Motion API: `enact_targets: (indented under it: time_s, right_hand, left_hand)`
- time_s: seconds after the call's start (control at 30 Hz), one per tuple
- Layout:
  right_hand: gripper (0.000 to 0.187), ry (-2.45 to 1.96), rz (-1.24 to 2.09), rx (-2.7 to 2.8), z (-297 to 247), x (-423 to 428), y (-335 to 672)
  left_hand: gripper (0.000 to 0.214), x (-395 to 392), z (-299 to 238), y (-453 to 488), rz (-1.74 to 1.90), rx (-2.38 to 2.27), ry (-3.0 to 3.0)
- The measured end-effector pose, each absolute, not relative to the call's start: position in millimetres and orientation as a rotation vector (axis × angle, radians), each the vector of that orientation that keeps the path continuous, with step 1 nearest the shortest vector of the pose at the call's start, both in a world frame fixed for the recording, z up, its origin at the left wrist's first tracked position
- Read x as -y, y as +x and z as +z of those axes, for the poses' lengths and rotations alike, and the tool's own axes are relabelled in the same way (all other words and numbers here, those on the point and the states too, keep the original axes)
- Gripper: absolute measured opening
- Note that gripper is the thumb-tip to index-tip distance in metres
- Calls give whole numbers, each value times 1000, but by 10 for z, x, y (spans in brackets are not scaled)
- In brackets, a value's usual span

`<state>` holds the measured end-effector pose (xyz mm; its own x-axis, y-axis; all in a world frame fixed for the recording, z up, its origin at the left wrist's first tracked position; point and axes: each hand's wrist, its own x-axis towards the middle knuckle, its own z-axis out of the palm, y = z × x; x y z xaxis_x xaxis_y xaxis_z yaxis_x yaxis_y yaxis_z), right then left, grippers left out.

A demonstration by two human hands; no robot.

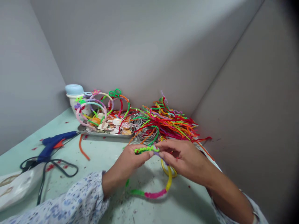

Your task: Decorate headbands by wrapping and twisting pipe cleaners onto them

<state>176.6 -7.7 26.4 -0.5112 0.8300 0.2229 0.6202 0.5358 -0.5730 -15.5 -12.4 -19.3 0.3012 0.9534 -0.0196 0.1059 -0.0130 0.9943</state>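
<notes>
Both hands hold a headband (pixel 155 194) wrapped in pipe cleaner of several colours: green, pink, yellow and purple. Its curve hangs down toward me over the table. My left hand (pixel 132 160) pinches the near-level top part, where a bright green crinkled pipe cleaner (pixel 146 149) lies along the band. At the right end of that green piece, the thumb and fingers of my right hand (pixel 181 155) close on the band by a purple stretch. The fingertips of the two hands almost meet. What exactly lies under the right fingers is hidden.
Behind the hands lie a heap of coloured pipe cleaners (pixel 177 124) and bare metal hoops (pixel 146 129). A metal tray (pixel 105 135) holds shells, with finished headbands (pixel 105 99) on it. A white bottle (pixel 72 99), blue glue gun (pixel 50 144), its cord and an orange pipe cleaner (pixel 82 147) are left.
</notes>
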Motion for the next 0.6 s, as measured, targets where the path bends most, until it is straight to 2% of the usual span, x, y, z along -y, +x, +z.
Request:
enact_targets:
  time_s: [0.13, 0.4, 0.6]
  right_hand:
    - [29, -1202, 707, 2238, 219, 91, 1765]
    - [14, -1193, 517, 2312, 182, 97, 1690]
    - [16, -1233, 770, 2177, 197, 67, 1704]
  left_hand:
    - [26, 101, -238, -154, 956, -1051, 1386]
    - [22, 97, -283, -160, 935, -1024, 1383]
    - [21, 109, -302, -146, 926, -1025, 1425]
